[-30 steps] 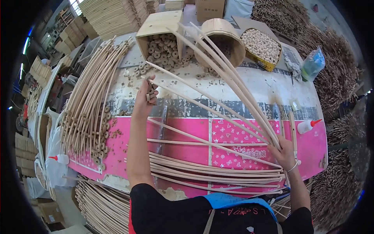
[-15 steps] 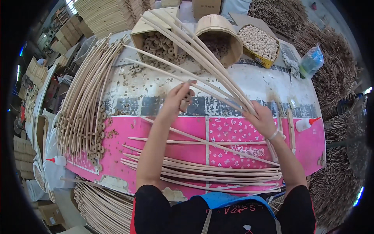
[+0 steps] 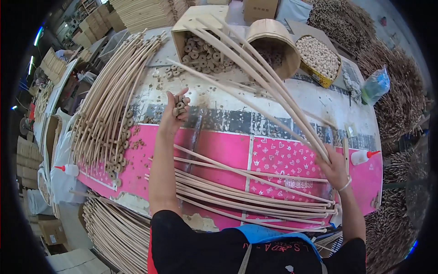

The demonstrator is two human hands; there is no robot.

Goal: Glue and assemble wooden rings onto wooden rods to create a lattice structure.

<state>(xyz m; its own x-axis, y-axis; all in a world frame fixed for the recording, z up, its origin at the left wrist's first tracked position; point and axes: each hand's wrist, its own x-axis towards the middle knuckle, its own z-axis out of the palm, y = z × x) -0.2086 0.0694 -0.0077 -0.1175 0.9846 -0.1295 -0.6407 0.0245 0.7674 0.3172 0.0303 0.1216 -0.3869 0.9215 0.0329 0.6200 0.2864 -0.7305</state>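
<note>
My left hand [image 3: 175, 111] is raised over the worktable [image 3: 219, 118] with a small handful of round wooden rings [image 3: 179, 106] pinched in its fingers. My right hand [image 3: 333, 165] grips the near ends of a bundle of long curved cane rods [image 3: 260, 77] that fan up and away toward the far left, over an open cardboard box of rings [image 3: 196, 43]. More curved rods [image 3: 246, 196] lie flat on the pink cloth [image 3: 278, 160] between my arms.
A big pile of curved rods with rings [image 3: 109, 109] lies at the table's left. A round wooden tub [image 3: 273, 45], a yellow tray of beads [image 3: 319, 57], a plastic bag [image 3: 375, 84] and two glue bottles [image 3: 362, 156] [image 3: 67, 169] stand around. Rod bundles [image 3: 114, 228] lie below.
My left hand moved back left, now holding rings. The rod bundle in my right hand swung from pointing up-left toward a more upright fan, and my right hand shifted right.
</note>
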